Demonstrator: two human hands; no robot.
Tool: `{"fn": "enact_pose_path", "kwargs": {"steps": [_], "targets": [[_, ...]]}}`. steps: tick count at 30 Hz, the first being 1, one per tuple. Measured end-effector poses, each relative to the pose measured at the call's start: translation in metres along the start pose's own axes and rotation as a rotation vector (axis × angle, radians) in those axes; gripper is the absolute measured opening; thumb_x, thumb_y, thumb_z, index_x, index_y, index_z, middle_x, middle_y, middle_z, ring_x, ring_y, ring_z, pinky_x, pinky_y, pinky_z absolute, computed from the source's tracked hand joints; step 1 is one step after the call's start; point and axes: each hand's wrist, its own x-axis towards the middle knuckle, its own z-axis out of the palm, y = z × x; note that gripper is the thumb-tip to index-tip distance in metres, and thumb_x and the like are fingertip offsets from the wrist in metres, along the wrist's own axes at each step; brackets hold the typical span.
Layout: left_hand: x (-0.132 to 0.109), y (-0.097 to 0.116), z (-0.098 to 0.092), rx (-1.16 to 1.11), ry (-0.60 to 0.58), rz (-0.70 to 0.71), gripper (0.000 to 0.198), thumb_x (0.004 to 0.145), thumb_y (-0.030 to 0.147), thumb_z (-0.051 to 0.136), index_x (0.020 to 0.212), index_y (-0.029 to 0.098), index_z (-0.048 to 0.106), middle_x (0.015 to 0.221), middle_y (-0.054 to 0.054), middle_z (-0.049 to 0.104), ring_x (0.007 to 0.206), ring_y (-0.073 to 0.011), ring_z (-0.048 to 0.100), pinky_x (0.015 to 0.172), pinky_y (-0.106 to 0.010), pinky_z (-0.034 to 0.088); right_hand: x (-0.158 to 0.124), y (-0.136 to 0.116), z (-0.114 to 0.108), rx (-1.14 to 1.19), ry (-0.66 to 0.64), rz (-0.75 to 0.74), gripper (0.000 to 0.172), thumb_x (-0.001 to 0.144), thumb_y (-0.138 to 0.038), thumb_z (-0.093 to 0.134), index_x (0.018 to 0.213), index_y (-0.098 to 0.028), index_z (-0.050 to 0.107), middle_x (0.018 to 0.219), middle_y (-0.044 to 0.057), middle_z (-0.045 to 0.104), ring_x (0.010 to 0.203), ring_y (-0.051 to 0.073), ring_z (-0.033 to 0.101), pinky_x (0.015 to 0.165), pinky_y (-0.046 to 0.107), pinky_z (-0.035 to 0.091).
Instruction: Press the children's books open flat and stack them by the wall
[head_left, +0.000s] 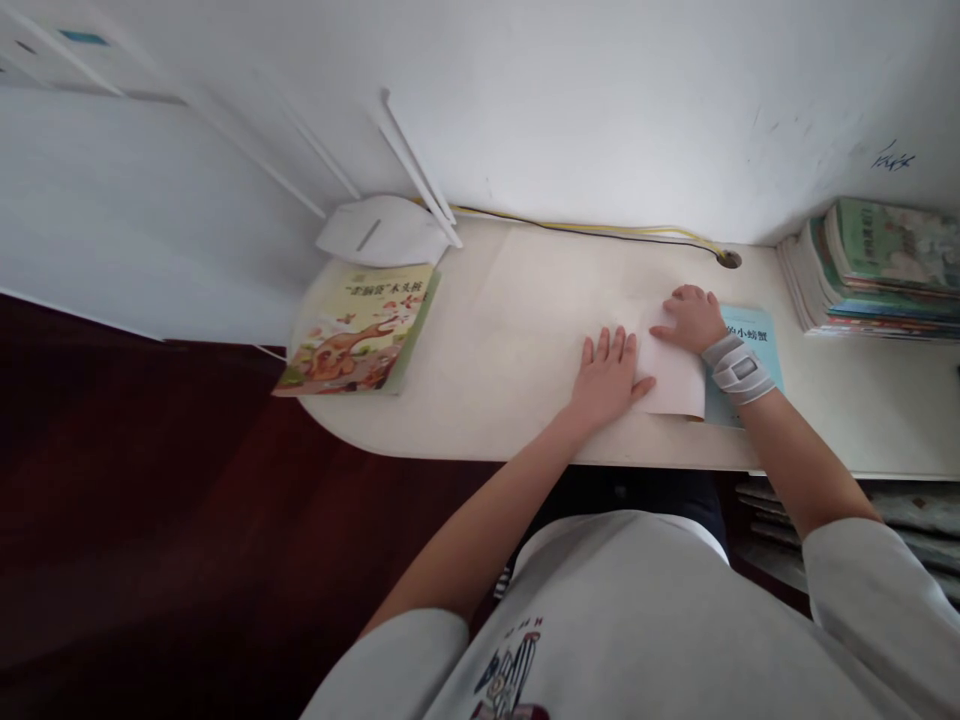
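Observation:
A pale sheet of paper (pixel 675 375) lies on the cream desk (pixel 517 330), partly over a blue booklet (pixel 754 335). My left hand (pixel 609 372) rests flat on the sheet's left part, fingers spread. Curled over the sheet's upper right edge is my right hand (pixel 694 318), pressing down where the paper meets the booklet. A grey band with a small screen (pixel 741 368) wraps my right wrist.
A picture book (pixel 358 330) lies at the desk's left end, with a white router (pixel 382 232) and its antennas behind it. A stack of books (pixel 877 268) sits at the right. A yellow cable (pixel 600 230) runs along the wall to a hole (pixel 728 260).

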Motion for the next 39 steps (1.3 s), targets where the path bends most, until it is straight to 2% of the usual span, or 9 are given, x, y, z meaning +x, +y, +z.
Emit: {"fn": "enact_pose_path", "kwargs": {"steps": [10,16,23,31,36,39], "targets": [[0.0,0.0,0.0,-0.012,0.007,0.02,0.073,0.09,0.051,0.032,0.146,0.007,0.017,0.152,-0.018,0.019,0.14,-0.0358,0.012,0.112,-0.052,0.011,0.002,0.004,-0.01,-0.018,-0.086,-0.058,0.043,0.078,-0.048,0.052,0.103,-0.016,0.066,0.121,0.015,0.054,0.114,0.032,0.044,0.095,0.051,0.03],[0.0,-0.001,-0.002,-0.026,-0.019,0.034,0.068,0.091,0.046,0.032,0.147,0.012,0.013,0.153,-0.015,0.019,0.141,-0.0332,0.012,0.112,-0.053,0.01,0.003,0.001,-0.006,-0.007,-0.098,-0.076,0.056,0.082,-0.047,0.048,0.13,-0.02,0.048,0.137,0.014,0.045,0.128,0.035,0.032,0.098,0.063,0.021],[0.003,0.001,-0.001,-0.015,-0.015,0.007,0.07,0.09,0.054,0.027,0.145,0.011,0.023,0.153,-0.016,0.017,0.14,-0.0363,0.011,0.111,-0.055,0.01,0.001,0.007,-0.011,-0.008,-0.153,-0.126,0.048,0.079,-0.05,0.05,0.117,-0.022,0.059,0.134,0.013,0.048,0.121,0.034,0.04,0.095,0.059,0.028],[0.004,0.002,0.002,0.013,-0.01,-0.01,0.074,0.09,0.057,0.021,0.146,0.009,0.017,0.153,-0.016,0.017,0.141,-0.034,0.011,0.112,-0.053,0.01,0.0,0.009,-0.015,0.0,-0.183,-0.155,0.051,0.075,-0.051,0.056,0.117,-0.021,0.06,0.135,0.013,0.048,0.121,0.035,0.041,0.096,0.059,0.028],[0.004,0.002,0.001,0.03,-0.02,-0.005,0.071,0.091,0.053,0.025,0.146,0.009,0.016,0.153,-0.015,0.018,0.141,-0.0334,0.011,0.112,-0.053,0.011,0.002,0.002,-0.012,-0.004,-0.136,-0.136,0.049,0.083,-0.049,0.048,0.121,-0.02,0.056,0.129,0.014,0.051,0.119,0.034,0.042,0.099,0.063,0.019],[0.003,0.002,0.0,0.033,-0.02,-0.001,0.07,0.091,0.051,0.025,0.146,0.008,0.016,0.153,-0.015,0.019,0.141,-0.0333,0.012,0.112,-0.054,0.012,0.006,-0.001,-0.011,-0.046,-0.116,-0.111,0.043,0.088,-0.038,0.04,0.125,-0.021,0.053,0.128,0.014,0.052,0.116,0.033,0.044,0.097,0.062,0.023]]}}
